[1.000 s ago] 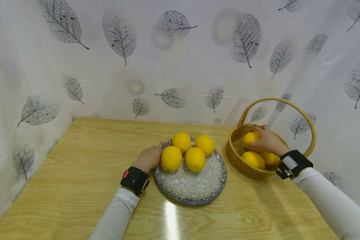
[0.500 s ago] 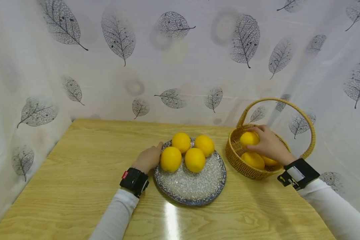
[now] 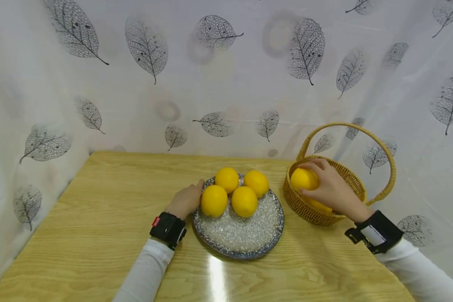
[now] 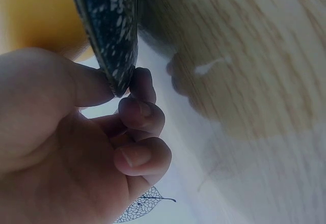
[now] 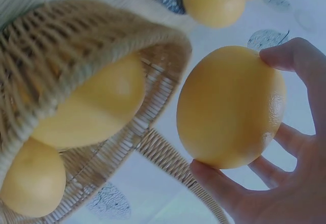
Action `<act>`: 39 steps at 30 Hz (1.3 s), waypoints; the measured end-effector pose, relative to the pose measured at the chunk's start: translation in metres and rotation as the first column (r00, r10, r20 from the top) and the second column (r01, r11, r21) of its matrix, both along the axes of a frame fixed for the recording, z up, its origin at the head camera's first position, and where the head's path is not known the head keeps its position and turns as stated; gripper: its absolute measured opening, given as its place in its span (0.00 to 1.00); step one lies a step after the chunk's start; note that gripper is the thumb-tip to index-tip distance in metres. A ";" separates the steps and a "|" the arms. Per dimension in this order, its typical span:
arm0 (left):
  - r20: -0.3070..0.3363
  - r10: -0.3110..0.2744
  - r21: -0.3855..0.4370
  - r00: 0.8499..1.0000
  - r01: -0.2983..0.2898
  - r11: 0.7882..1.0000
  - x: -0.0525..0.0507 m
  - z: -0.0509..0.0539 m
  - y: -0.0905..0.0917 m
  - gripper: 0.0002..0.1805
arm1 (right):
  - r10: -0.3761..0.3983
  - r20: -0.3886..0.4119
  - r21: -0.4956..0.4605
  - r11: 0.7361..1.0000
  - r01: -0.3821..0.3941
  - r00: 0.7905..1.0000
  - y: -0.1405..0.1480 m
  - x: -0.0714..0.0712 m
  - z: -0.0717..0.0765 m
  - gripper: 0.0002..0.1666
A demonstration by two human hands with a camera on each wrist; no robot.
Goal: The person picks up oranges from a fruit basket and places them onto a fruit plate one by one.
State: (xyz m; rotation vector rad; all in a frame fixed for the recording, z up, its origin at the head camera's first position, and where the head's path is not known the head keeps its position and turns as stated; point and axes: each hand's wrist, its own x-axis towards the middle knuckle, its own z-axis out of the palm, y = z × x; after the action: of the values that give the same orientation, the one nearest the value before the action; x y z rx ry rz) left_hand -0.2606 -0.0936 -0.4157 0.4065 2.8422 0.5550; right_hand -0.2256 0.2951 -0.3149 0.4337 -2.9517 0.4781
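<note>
My left hand (image 3: 185, 200) grips the left rim of a speckled grey plate (image 3: 245, 238) with a dark blue edge. In the left wrist view the thumb lies on the upper side of the rim, with curled fingers (image 4: 142, 113) beneath. Several yellow oranges (image 3: 245, 201) sit on the far half of the plate. My right hand (image 3: 334, 186) holds another orange (image 3: 304, 179) between thumb and fingertips, over the left side of the wicker basket (image 3: 302, 206). The right wrist view shows that orange apart from the basket's rim, and two more oranges (image 5: 97, 107) inside.
The basket's tall arched handle (image 3: 388, 151) rises at the right, behind the right wrist. A wooden table (image 3: 109, 218) carries everything. A white curtain (image 3: 226, 84) with leaf prints hangs along its back and sides.
My right hand has lifted the orange slightly and moved it left, toward the basket's left rim. The left hand stays on the plate, and the oranges there have not moved.
</note>
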 end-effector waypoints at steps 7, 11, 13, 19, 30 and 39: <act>-0.003 -0.005 -0.002 1.000 0.005 1.000 0.000 -0.001 -0.001 0.27 | 0.056 -0.047 0.002 0.998 -0.056 0.997 -0.016 0.012 -0.009 0.37; 0.004 -0.001 -0.003 1.000 0.001 1.000 0.000 -0.002 -0.001 0.27 | 0.092 -0.072 0.011 0.996 -0.091 0.993 -0.024 0.016 -0.017 0.38; 0.006 0.000 -0.003 1.000 0.000 1.000 -0.001 -0.003 -0.001 0.27 | 0.106 -0.075 0.013 0.994 -0.105 0.992 -0.028 0.017 -0.021 0.38; -0.003 -0.001 -0.003 1.000 0.001 1.000 -0.001 -0.003 -0.001 0.26 | 0.140 -0.059 -0.003 0.990 -0.141 0.988 -0.039 0.022 -0.031 0.37; -0.003 0.003 -0.008 1.000 -0.003 1.000 -0.001 -0.004 0.000 0.26 | 0.216 -0.004 -0.021 0.976 -0.216 0.976 -0.051 0.026 -0.053 0.37; 0.000 0.002 -0.009 1.000 -0.002 1.000 -0.002 -0.004 0.002 0.26 | 0.228 -0.003 -0.038 0.973 -0.228 0.974 -0.057 0.027 -0.062 0.38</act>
State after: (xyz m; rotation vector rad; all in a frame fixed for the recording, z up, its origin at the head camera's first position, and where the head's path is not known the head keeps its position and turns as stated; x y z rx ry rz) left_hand -0.2626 -0.0918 -0.4200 0.4013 2.8447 0.5418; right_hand -0.1990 0.2380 -0.3765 0.7742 -2.9014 0.5574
